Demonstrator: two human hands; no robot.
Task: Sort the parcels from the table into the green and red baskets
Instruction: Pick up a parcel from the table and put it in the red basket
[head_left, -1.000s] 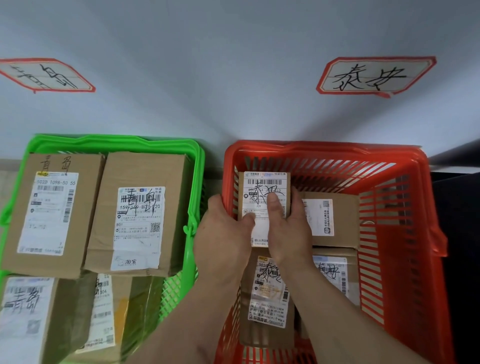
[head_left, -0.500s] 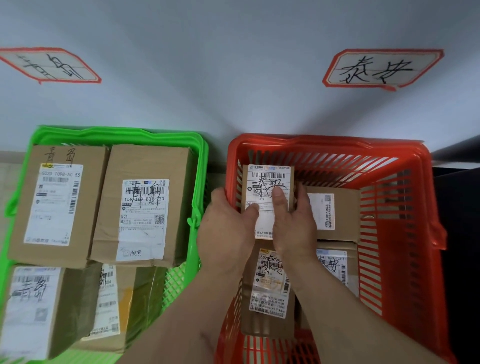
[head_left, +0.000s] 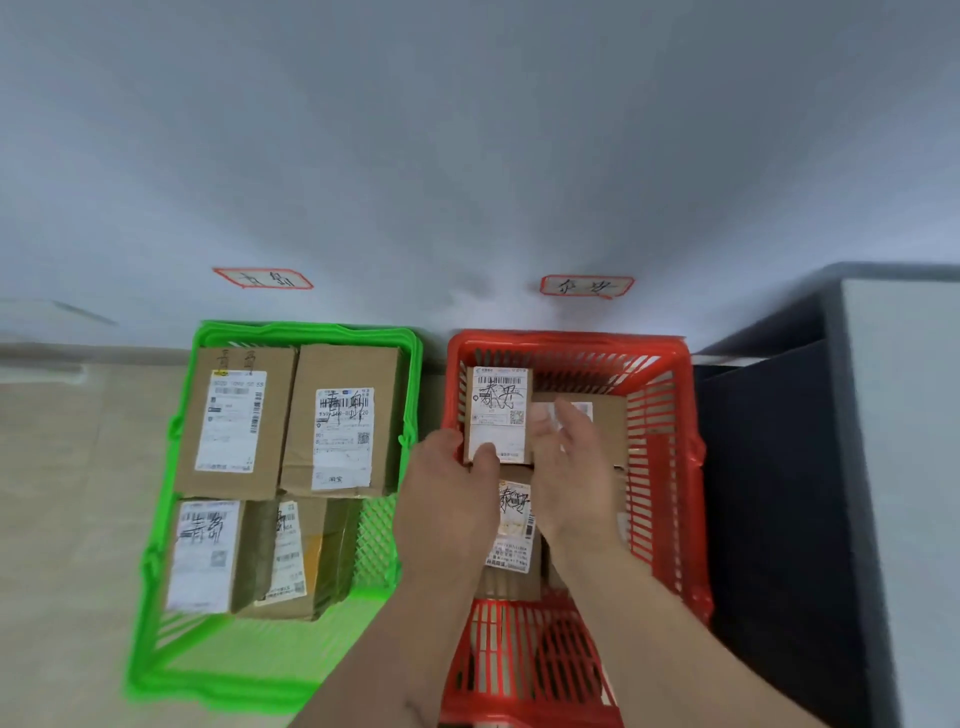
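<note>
Small parcel (head_left: 497, 415): lies in the red basket (head_left: 670, 447), at its far left corner, label up. A second ago both hands clasped it there; now it seems to rest on the parcels below.
Left hand (head_left: 449, 486): still on it, thumb pressed on the near edge of the label and fingers under or beside the left edge, so a light pinch remains.
Right hand (head_left: 566, 467): has let go since half a second back. Its fingers are straight and spread, lifted just off the parcel's right side, holding nothing.
Red basket contents: a second box (head_left: 608, 431) to the right of the small parcel, and a labelled one (head_left: 514, 525) nearer, partly hidden by the hands.
Green basket (head_left: 410, 364): four parcels inside, unchanged across the frames.
View: the camera has pulled back and up; both wall signs (head_left: 587, 286) now sit lower and smaller, and the picture is blurred.
Meaning: this parcel looks as good as sorted. I judge the release half done; the left hand has only to slip free.
Next: the table is out of view, so how many parcels remain I cannot tell.
</note>
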